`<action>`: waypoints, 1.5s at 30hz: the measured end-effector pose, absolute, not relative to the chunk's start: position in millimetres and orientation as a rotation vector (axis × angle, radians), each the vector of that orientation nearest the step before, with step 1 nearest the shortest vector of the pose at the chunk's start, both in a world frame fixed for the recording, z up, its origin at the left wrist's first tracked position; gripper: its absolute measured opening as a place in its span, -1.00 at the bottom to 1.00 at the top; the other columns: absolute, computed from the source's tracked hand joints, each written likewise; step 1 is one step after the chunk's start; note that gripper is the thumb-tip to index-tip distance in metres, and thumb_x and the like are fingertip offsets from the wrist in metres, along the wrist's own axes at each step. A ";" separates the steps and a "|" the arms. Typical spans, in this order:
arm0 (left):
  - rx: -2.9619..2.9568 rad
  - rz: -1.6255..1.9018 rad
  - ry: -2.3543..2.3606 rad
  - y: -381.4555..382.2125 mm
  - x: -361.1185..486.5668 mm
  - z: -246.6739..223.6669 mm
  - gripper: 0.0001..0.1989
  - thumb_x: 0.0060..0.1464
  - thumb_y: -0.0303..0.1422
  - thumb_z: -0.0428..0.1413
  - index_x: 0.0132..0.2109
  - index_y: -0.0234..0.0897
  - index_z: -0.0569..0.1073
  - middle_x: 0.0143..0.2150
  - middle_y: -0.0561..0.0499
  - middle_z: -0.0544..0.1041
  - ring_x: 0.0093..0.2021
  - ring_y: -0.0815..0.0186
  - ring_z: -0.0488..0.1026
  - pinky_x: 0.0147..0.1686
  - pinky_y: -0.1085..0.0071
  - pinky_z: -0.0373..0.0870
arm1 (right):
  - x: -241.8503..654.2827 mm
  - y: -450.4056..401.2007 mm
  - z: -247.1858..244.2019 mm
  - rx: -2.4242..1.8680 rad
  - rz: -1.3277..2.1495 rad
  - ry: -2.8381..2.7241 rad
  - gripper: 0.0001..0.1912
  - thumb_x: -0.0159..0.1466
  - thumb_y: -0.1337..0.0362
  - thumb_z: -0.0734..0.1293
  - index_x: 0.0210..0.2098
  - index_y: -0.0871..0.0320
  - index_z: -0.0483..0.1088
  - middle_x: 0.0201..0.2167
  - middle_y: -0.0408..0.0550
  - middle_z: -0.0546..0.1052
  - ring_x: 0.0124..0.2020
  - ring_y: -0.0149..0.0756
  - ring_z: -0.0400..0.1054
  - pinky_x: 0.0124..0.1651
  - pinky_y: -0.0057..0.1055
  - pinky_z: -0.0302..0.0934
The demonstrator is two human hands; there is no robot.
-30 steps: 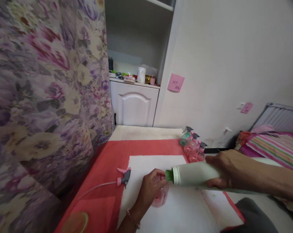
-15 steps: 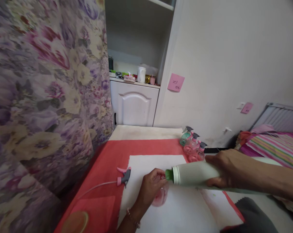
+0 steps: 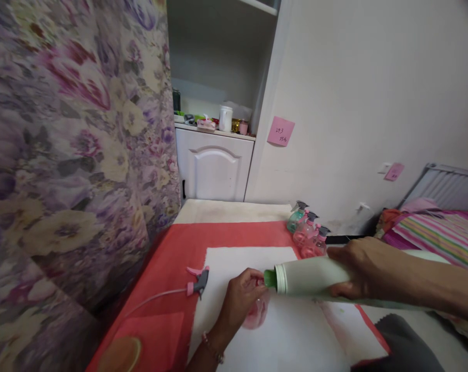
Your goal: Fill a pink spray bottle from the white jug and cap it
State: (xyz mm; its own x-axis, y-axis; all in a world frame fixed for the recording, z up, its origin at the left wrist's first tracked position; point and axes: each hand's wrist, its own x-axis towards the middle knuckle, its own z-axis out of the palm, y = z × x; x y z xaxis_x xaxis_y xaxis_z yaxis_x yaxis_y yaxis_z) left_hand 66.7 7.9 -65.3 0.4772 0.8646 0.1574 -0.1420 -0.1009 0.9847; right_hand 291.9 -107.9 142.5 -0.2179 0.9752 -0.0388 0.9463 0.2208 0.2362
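My left hand [image 3: 244,297] is closed around the neck of a clear pink spray bottle [image 3: 256,316] whose top is off, on the white cloth [image 3: 292,336]. From the right, my right hand [image 3: 358,268] grips a large pale green bottle [image 3: 307,277] tipped on its side. Its green spout [image 3: 270,279] meets the mouth of the pink bottle; I cannot make out whether liquid runs. Left of my left hand lies a pink and grey trigger spray head [image 3: 198,283] with a long thin tube [image 3: 152,298].
Three spray bottles [image 3: 308,232] with dark triggers stand at the table's back right corner. A round lid-like disc [image 3: 120,355] lies on the red cloth [image 3: 226,233] at front left. A flowered curtain [image 3: 79,155] hangs left; a bed [image 3: 443,230] is at right.
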 end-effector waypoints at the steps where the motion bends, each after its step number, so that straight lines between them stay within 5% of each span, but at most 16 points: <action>1: 1.420 0.969 0.683 7.9 66.8 -65.2 -0.86 -0.09 -0.44 0.22 -0.29 -0.26 0.53 -0.33 0.06 0.57 -0.23 0.26 0.49 -0.19 0.43 0.34 | 292.4 -107.9 142.2 1.841 0.246 2.308 -0.70 0.16 -0.02 0.36 -0.43 0.08 0.33 -0.59 -0.09 0.53 -0.58 -0.19 0.45 -0.54 -0.43 -0.16; 45: 1.413 0.948 0.699 5.1 65.0 -55.5 -0.85 -0.11 -0.43 0.21 -0.29 -0.27 0.54 -0.33 0.01 0.60 -0.23 0.22 0.50 -0.19 0.39 0.35 | 290.5 -105.7 145.4 1.810 0.219 2.286 -0.69 0.18 -0.04 0.34 -0.37 0.09 0.38 -0.55 -0.03 0.56 -0.53 -0.11 0.48 -0.53 -0.42 -0.16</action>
